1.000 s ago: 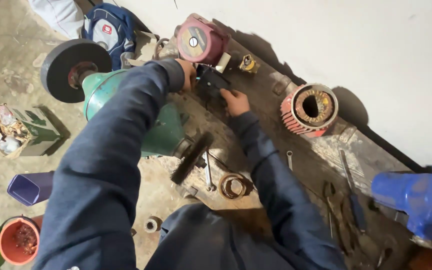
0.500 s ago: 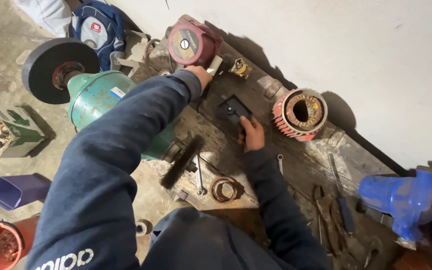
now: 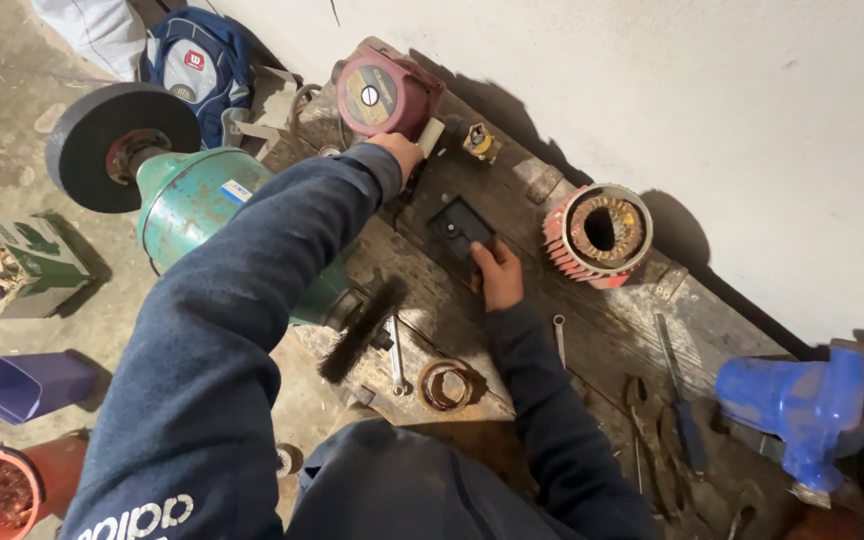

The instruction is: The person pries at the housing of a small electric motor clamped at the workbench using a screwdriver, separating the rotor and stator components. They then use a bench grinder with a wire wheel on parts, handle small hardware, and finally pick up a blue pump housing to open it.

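On the bench, left hand: left hand reaches to the far end of the wooden workbench, fingers curled against the red pump motor at its pale side fitting; the sleeve covers the palm, so whether it truly grips cannot be told.
Right hand: right hand lies nearer the body, fingers closed over the near edge of a flat black cover plate that rests on the bench between the pump motor and the red stator housing.
Doing it well: judging from the pose, the pump wants steadying low against its body, and the plate should stay flat and square while it is slid, so its edge does not catch on the rough boards.
Near the hands: a small brass fitting sits just beyond the plate; a wrench and a rusty ring lie closer to the body.
Further out: green bench grinder with its dark wheel to the left, blue vise to the right.
Hard to make out: the plate's underside and fixings are hidden; the pliers-like tools by the vise are too dim to name; the pump's rear is cut off by shadow.
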